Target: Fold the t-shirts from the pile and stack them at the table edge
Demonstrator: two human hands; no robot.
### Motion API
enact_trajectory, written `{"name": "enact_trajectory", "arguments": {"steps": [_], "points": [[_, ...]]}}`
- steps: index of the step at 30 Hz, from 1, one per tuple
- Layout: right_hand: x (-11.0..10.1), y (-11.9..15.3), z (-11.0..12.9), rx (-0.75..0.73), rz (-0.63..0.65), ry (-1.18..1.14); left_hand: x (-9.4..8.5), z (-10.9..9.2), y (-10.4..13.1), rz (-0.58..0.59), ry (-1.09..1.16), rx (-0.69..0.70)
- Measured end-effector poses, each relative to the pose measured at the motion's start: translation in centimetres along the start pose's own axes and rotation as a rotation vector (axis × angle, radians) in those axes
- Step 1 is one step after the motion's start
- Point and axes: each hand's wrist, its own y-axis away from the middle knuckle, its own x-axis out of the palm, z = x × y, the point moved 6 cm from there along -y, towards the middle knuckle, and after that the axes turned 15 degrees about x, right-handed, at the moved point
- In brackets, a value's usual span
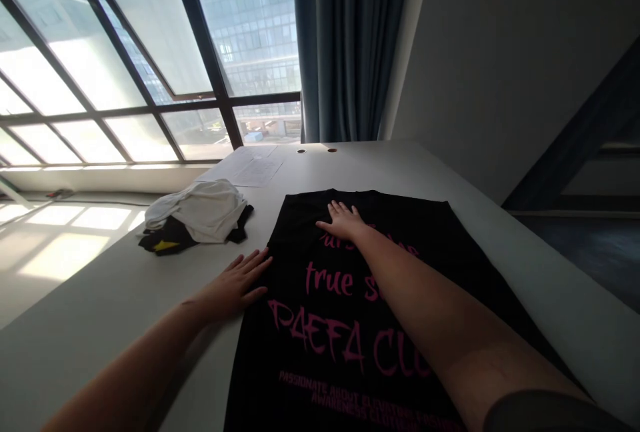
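Bare right forearm (450,325) reaches in from 4 o'clock on my head-camera feed. Near centre, its right hand (345,222), fingers spread, lies flat on a black T-shirt (345,305), pink-lettered, spread at 6 o'clock on a white table (390,165). Toward 7:30, the left hand (239,285), fingers slightly parted, touches the shirt's left edge. At 9 o'clock I see crumpled white-and-black clothes (203,212).

Black garment (357,312) spread flat

My right hand (344,220) lies on it near the far edge; my left hand (244,280) touches its left edge. A clothes pile (203,212) sits leftward on the white table (365,169), which has 2 round holes (332,150).
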Motion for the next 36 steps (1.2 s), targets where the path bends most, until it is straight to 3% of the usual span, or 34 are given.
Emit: {"name": "enact_trajectory", "arguments": {"steps": [4,8,14,20,27,36], "points": [[-0.4,0.5,0.2,-0.036,-0.059,0.006,-3.2,-1.8,0.4,-0.021,0.088,0.074],[-0.6,1.2,1.3,-0.226,-0.098,-0.004,-4.6,-4.1,-0.2,-0.020,0.088,0.158],[0.0,1.2,1.6,-0.266,-0.077,0.031,-3.9,-3.1,0.3,0.054,-0.015,0.011],[-0.1,0.7,1.6,-0.234,-0.102,0.008,-3.5,-3.1,1.0,0.068,-0.094,-0.038],[-0.4,-3.5,1.8,-0.081,-0.009,0.046,-3.4,-3.0,0.8,0.072,-0.106,-0.020],[-1.7,-8.5,3.2,0.085,-0.011,0.103,-3.5,-2.7,1.2,0.119,-0.092,-0.032]]}}
